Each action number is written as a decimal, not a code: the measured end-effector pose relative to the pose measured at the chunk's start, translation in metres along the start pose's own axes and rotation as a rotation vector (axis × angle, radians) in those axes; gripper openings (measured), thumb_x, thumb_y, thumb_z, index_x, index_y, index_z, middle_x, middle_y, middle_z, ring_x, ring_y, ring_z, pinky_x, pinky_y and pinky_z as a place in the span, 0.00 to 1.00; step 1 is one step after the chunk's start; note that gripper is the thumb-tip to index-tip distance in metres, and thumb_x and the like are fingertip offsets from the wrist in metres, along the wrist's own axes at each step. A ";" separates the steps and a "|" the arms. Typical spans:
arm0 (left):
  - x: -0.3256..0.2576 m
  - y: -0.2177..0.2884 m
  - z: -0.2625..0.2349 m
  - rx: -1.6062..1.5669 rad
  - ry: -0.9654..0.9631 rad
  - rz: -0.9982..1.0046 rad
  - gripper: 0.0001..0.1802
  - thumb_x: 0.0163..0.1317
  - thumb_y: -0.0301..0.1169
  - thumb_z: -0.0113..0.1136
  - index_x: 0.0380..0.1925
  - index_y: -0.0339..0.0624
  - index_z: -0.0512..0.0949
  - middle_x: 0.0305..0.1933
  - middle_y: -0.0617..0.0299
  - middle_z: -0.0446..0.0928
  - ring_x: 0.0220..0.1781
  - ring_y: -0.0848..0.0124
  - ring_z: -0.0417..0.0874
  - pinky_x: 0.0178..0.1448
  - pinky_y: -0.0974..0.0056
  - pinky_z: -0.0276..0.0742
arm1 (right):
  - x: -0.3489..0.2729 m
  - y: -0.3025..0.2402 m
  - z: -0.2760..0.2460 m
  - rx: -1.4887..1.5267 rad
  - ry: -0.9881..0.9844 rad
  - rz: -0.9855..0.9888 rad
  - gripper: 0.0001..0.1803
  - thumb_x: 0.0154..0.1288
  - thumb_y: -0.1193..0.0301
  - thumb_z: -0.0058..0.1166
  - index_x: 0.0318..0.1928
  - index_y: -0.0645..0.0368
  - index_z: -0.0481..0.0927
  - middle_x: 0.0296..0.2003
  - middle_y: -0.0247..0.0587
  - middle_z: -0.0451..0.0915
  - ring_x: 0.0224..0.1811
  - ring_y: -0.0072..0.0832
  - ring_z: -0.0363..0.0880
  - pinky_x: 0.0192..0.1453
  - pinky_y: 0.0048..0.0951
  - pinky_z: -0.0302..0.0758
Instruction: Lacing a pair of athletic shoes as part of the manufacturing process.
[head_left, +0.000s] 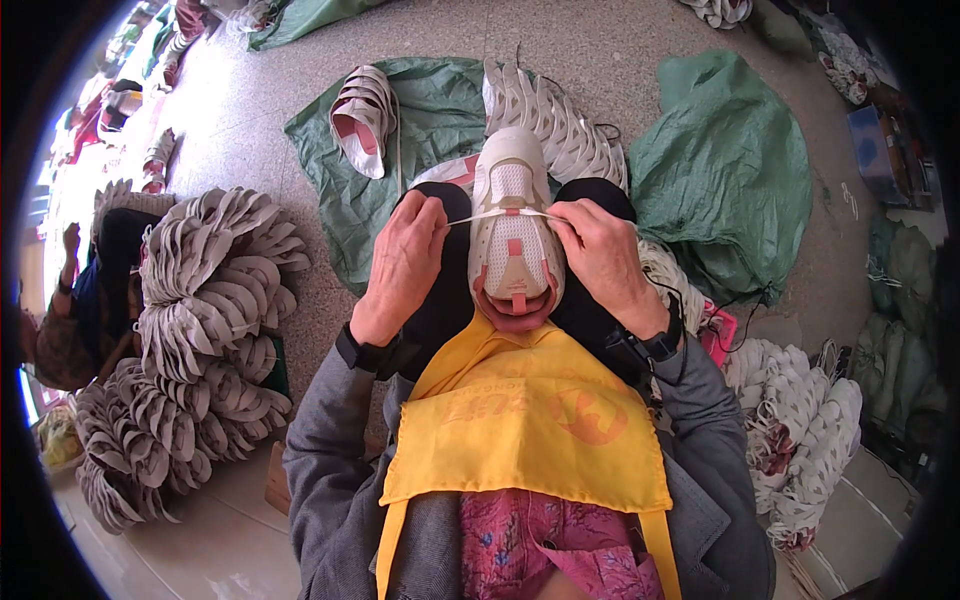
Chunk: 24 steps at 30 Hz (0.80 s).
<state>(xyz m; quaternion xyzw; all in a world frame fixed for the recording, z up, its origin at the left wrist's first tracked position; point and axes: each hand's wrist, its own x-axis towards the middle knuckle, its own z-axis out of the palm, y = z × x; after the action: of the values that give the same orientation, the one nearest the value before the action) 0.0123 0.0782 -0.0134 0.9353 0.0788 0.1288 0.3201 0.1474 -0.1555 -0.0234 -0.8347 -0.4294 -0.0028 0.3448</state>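
Observation:
A white and pink shoe upper (pixel 500 255) lies between my knees with its pink-lined opening toward me. Across its middle a thin white shoelace (pixel 484 214) is stretched out to both sides. My left hand (pixel 405 250) pinches the lace on the left of the upper. On the right, my right hand (pixel 600 250) grips the other part of the lace, fingers closed. Where the lace passes through the upper is too small to make out. A yellow apron (pixel 530 420) covers my lap behind the upper.
Ahead, a green woven sack (pixel 430 90) lies under a pink-lined shoe upper (pixel 361 120) and a row of nested uppers (pixel 550 115). Another green sack (pixel 725 170) stands right. Grey stacked pieces (pixel 205 300) are heaped left, near another person (pixel 70 330). White uppers (pixel 800 420) lie right.

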 end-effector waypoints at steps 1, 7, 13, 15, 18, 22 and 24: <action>-0.001 0.001 -0.001 0.010 -0.006 -0.015 0.09 0.64 0.19 0.62 0.38 0.36 0.71 0.38 0.49 0.72 0.39 0.44 0.78 0.41 0.50 0.75 | 0.000 0.000 -0.001 0.003 -0.006 0.007 0.06 0.70 0.73 0.60 0.44 0.60 0.83 0.35 0.46 0.83 0.36 0.47 0.85 0.37 0.41 0.81; -0.008 0.001 -0.015 0.083 -0.036 -0.032 0.07 0.68 0.23 0.60 0.38 0.38 0.71 0.35 0.49 0.76 0.36 0.42 0.81 0.37 0.47 0.76 | -0.008 0.006 -0.020 0.034 -0.022 0.058 0.04 0.70 0.73 0.61 0.42 0.61 0.84 0.34 0.47 0.84 0.37 0.48 0.84 0.38 0.43 0.80; -0.019 -0.015 -0.035 0.156 -0.022 -0.061 0.05 0.68 0.22 0.59 0.38 0.38 0.72 0.35 0.47 0.78 0.36 0.42 0.83 0.38 0.46 0.78 | -0.029 0.022 -0.063 0.051 -0.031 0.203 0.05 0.68 0.76 0.62 0.41 0.64 0.85 0.36 0.50 0.86 0.38 0.47 0.86 0.41 0.39 0.80; -0.024 -0.025 -0.044 0.164 0.017 -0.091 0.05 0.66 0.19 0.58 0.38 0.37 0.72 0.35 0.47 0.78 0.36 0.43 0.83 0.38 0.46 0.79 | -0.039 0.029 -0.076 0.025 -0.036 0.253 0.05 0.68 0.76 0.62 0.41 0.64 0.85 0.36 0.50 0.86 0.38 0.47 0.86 0.41 0.38 0.80; -0.033 -0.046 -0.064 0.232 0.077 -0.160 0.06 0.66 0.18 0.57 0.37 0.36 0.70 0.34 0.45 0.77 0.36 0.43 0.81 0.39 0.46 0.75 | -0.061 0.058 -0.090 0.003 -0.024 0.300 0.06 0.69 0.78 0.61 0.43 0.66 0.86 0.34 0.49 0.85 0.30 0.39 0.85 0.35 0.35 0.78; -0.055 -0.091 -0.079 0.456 0.224 -0.128 0.04 0.68 0.20 0.57 0.36 0.36 0.71 0.28 0.48 0.75 0.28 0.52 0.81 0.34 0.51 0.74 | -0.091 0.091 -0.096 0.004 -0.032 0.390 0.08 0.70 0.79 0.59 0.46 0.68 0.86 0.31 0.47 0.83 0.21 0.29 0.80 0.29 0.31 0.74; -0.063 -0.110 -0.093 0.478 0.289 -0.292 0.04 0.70 0.21 0.56 0.35 0.35 0.71 0.31 0.45 0.77 0.36 0.44 0.82 0.39 0.47 0.75 | -0.109 0.108 -0.096 0.001 -0.032 0.415 0.08 0.71 0.79 0.58 0.47 0.67 0.86 0.31 0.46 0.83 0.21 0.29 0.80 0.29 0.31 0.74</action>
<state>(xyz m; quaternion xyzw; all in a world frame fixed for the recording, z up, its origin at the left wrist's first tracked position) -0.0817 0.2037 -0.0228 0.9349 0.2848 0.1909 0.0920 0.1844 -0.3315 -0.0451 -0.9050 -0.2536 0.0816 0.3318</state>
